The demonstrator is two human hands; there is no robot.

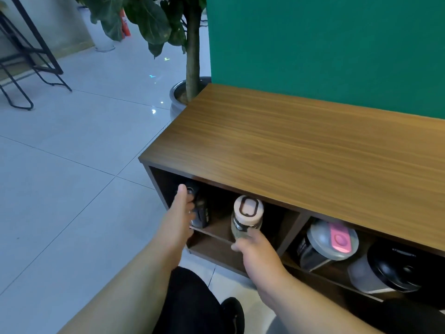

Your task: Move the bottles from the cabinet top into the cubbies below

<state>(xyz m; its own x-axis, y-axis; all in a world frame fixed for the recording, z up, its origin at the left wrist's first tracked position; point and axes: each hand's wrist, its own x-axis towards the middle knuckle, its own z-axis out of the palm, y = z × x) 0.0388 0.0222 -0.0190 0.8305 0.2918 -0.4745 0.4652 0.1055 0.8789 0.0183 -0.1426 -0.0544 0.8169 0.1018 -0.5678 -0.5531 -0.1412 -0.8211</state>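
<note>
A wooden cabinet (289, 145) stands against a green wall, its top bare. In the upper left cubby (221, 227), my left hand (179, 213) grips a dark bottle (201, 210) standing upright at the cubby's left side. My right hand (252, 247) holds the lower part of a clear bottle with a pale pink lid (246, 216), upright at the mouth of the same cubby. The right cubby holds a shaker with a grey and pink lid (330, 242) and a grey bottle with a black lid (385, 271).
A potted plant (190, 92) stands by the cabinet's far left corner. Black metal chair legs (29, 68) stand on the tiled floor at the far left. My dark-clothed knee (192, 300) is just in front of the cabinet.
</note>
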